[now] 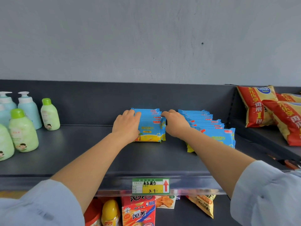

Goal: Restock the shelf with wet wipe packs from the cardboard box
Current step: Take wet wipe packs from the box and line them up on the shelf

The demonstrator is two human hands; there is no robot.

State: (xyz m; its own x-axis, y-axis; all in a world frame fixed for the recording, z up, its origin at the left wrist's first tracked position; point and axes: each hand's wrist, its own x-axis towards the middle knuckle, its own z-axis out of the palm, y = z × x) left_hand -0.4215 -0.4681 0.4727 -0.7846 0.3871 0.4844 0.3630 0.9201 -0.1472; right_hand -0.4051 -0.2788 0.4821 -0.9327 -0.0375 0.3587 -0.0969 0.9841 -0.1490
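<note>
**Squeezing the row of wipes straight**

We are standing at the big dark shelf (68, 154), and we are tidying the packs on it. The cardboard box is not in our view, so we cannot say how many packs are waiting.

On the far right, the red and yellow snack bags (259, 108) are leaning in the next section. On the far left, the green and blue bottles (24, 128) are standing in a group. We are keeping well apart from both.

To the right of the middle, a long row of blue wipe packs (216, 136) is standing on edge, partly behind our right arm. In the middle, the shorter row of wet wipe packs (150, 128) is sitting between our hands.

Our left hand (127, 126) is lying half open, with its fingers flat against the left side of that row. Our right hand (175, 123) is curling loosely on the right side, with its fingertips touching the top corner. Neither hand is lifting a pack.

To do this well, we think we should be pressing gently from both sides together, so the soft packs are not tipping over.

The little price tag (150, 185) is showing the spot.
</note>
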